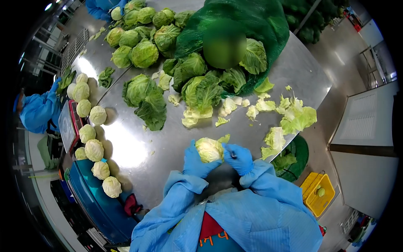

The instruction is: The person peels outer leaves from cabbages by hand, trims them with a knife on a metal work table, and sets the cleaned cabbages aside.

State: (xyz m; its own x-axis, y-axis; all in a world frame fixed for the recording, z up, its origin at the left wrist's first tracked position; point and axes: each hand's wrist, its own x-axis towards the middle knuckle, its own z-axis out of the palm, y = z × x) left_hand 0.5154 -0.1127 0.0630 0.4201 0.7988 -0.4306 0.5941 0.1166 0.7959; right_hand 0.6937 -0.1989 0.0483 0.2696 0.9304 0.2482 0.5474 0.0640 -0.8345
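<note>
In blue gloves, my left hand (197, 163) is wrapped round the left and lower side of a pale, trimmed cabbage (209, 150) above the metal table (163, 147). My right hand (237, 158) is at the cabbage's right side with its fingers curled in; a small dark thing shows at them, too small to name. A light green leaf (224, 138) sticks out at the cabbage's upper right. Beyond my hands lie loose leaf pieces (228, 106) and an untrimmed cabbage (202, 90).
Trimmed cabbages (94, 150) line the left edge. A green net sack (268, 25) and leafy cabbages (145, 53) lie at the back. Leaves (298, 116) lie right, near a yellow crate (312, 199). A person in blue (40, 110) works at left, another (98, 8) at the back.
</note>
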